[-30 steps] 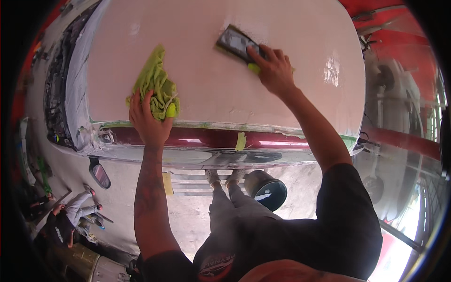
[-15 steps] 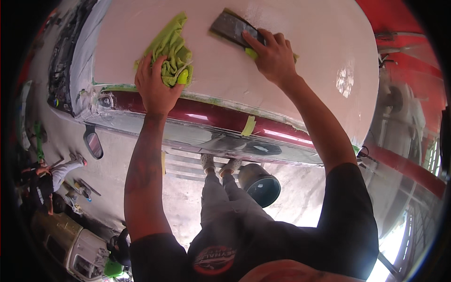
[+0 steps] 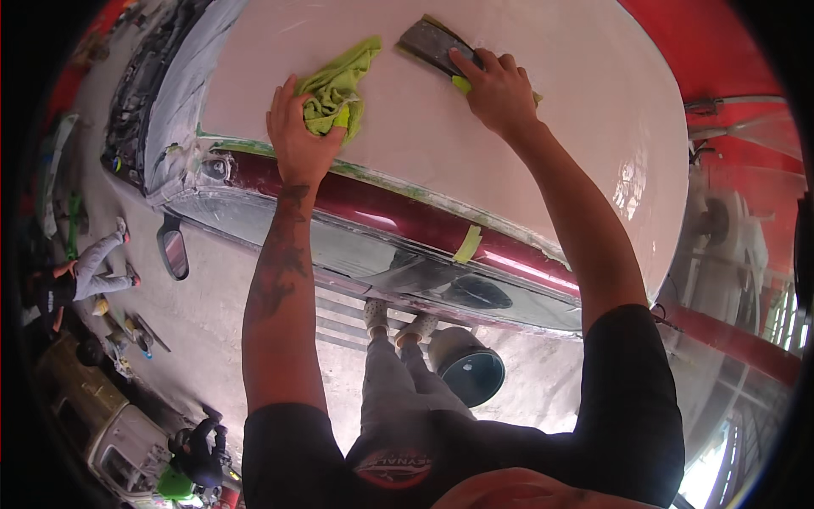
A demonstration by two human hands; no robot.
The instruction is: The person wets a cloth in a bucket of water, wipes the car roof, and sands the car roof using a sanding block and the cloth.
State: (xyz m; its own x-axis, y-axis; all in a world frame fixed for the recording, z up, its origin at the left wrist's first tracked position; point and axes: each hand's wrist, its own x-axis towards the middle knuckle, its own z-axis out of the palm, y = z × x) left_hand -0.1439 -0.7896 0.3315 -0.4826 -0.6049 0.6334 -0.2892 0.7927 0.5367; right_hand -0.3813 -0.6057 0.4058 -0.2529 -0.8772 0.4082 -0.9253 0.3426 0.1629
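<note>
My left hand (image 3: 298,140) is closed around a crumpled green cloth (image 3: 343,81), which lies against a pale pinkish vehicle roof (image 3: 543,195). My right hand (image 3: 504,95) grips a dark grey, flat sanding block (image 3: 437,44) from its right end, index finger stretched along the top. The block's underside is hidden against the roof. Bright yellow-green coverings show at both thumb tips. Along the near edge of the roof runs a shiny maroon strip (image 3: 415,212) with a piece of yellow-green tape (image 3: 467,243) across it.
A dark bucket (image 3: 475,373) stands beside my feet, which rest on a slatted step (image 3: 339,318). A side mirror (image 3: 174,248) juts out at left. Two other people (image 3: 89,276) are low at the far left and lower left, near a partly stripped vehicle (image 3: 127,450).
Both hands have slid slightly farther from me across the roof, the left with the cloth and the right with the block. The whole view has shifted a little.
</note>
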